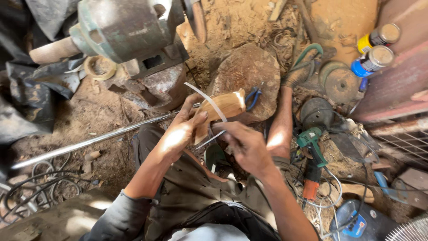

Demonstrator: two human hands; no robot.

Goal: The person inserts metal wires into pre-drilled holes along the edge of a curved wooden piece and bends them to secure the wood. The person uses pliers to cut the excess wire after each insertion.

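Item: carved wooden piece [225,108], pale, curved, tapered, held above the lap over a sawdust-strewn floor.

Left hand [180,131]: clenched round the lower end of the wooden piece, thumb up along its face.

Right hand [245,145]: fingers pinched on the near end of a thin, pale strip [209,103] (possibly a metal band or blade; the view is too small to tell), which loops over the wooden piece from upper left to lower right.

Position: the wooden piece rises from the left hand's grip, up and to the right, and sits just above the right hand; its far tip overlaps a round stone block [247,76] beyond it.

Surroundings: blue-handled pliers [253,96] on the block; a long steel rod [98,139] crossing the floor; a green bench motor [122,29] at top left; a green electric drill [310,147] to the right; two capped tins [376,47] at upper right.

Risk, by judgement: the strip looks springy and could slip off the curved wood and whip toward the fingers; a loose left grip would let the piece twist under the pull.
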